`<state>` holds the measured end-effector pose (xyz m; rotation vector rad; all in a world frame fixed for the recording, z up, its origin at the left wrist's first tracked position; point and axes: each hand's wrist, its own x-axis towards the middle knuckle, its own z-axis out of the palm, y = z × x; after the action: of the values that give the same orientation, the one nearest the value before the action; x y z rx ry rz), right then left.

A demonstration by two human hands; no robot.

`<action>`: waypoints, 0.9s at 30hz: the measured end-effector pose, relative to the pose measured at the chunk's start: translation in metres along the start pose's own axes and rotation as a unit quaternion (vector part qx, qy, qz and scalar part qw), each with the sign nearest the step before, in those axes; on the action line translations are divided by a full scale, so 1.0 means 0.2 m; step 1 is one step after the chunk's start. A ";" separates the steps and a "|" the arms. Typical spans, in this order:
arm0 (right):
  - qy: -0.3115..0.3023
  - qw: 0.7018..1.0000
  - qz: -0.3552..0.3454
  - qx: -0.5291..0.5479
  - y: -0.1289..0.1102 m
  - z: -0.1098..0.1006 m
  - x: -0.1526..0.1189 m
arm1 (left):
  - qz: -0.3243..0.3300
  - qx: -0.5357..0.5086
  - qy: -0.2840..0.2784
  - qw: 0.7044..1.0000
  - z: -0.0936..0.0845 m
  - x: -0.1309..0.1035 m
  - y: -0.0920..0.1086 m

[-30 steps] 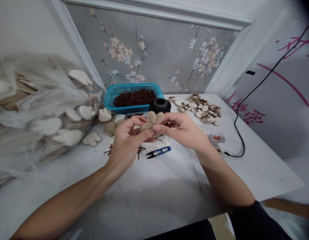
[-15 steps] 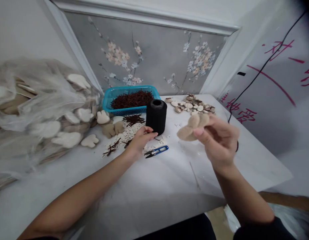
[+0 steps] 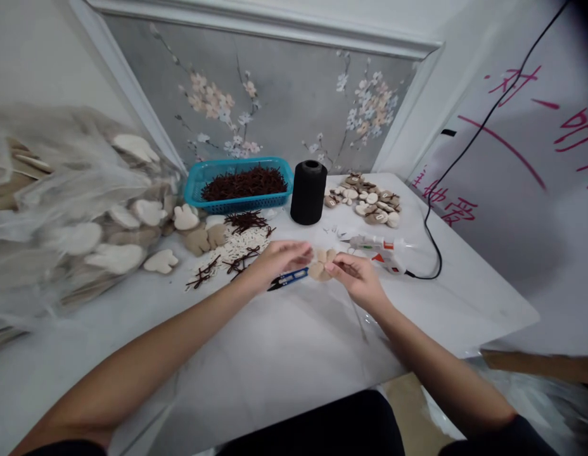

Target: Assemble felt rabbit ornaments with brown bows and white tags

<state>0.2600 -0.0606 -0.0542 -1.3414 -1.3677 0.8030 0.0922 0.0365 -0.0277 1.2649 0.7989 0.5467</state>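
Observation:
My right hand (image 3: 358,278) pinches a beige felt piece (image 3: 321,266) with rounded lobes, low over the white table. Just left of that piece is my left hand (image 3: 284,258), its fingers blurred and loosely bent; whether they touch the felt is unclear. Below my left hand lies a pair of blue thread snips (image 3: 288,278), its handle end beside the felt. The black thread cone (image 3: 308,193) stands upright behind both hands. White small tags (image 3: 232,247) and dark brown bows (image 3: 203,272) are spread to the left of my left hand.
A blue basket (image 3: 241,206) of brown bows stands at the back. Finished-looking felt pieces (image 3: 370,197) pile at the back right, before a glue gun (image 3: 379,244) with a black cord (image 3: 439,253). Clear bags (image 3: 75,215) of felt shapes fill the left side.
My right hand has brought the felt piece left and down, uncovering the glue gun. My left hand has left the base of the cone, which now stands farther back.

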 end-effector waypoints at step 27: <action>0.145 0.878 0.103 -0.444 0.27 -0.44 -0.10 | -0.002 0.073 0.098 0.992 -0.15 -0.29 -0.27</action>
<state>0.3554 -0.0872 -0.0858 -2.2376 -1.4066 0.0339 0.0292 -0.0009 -0.0701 1.3561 1.0211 0.6257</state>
